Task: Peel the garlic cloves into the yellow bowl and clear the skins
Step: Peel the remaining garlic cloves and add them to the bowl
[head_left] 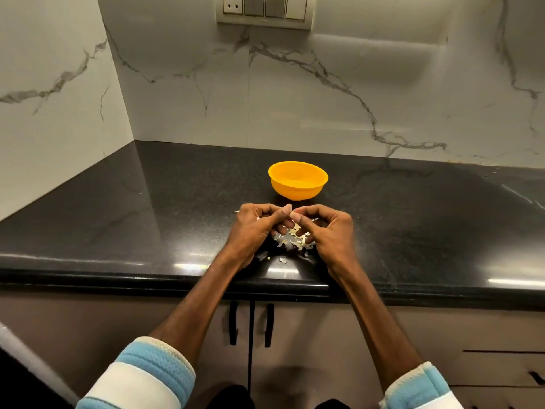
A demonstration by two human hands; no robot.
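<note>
Countertop (118, 219), black and glossy, carried the work near its front edge. Left hand (256, 228) had its fingers curled in, thumb and forefinger pinching a pale scrap I took for the garlic clove (294, 214); too small to tell how much skin remained on it. Below the pinch lay the loose pile of skins (295, 241), with a few flakes (283, 260) strayed toward the edge. Yellow bowl (298, 190) stood just beyond the hands, apart from them; I could make out no cloves inside. Right hand (331, 233) was likewise curled, thumb tip meeting the left's on the same clove. Risks as judged: a slick clove could squirt from so fine a pinch and land among the skins or off the counter; a careless wrist could sweep flakes over the edge; papery skin clinging to fingers might ride along into the bowl.
</note>
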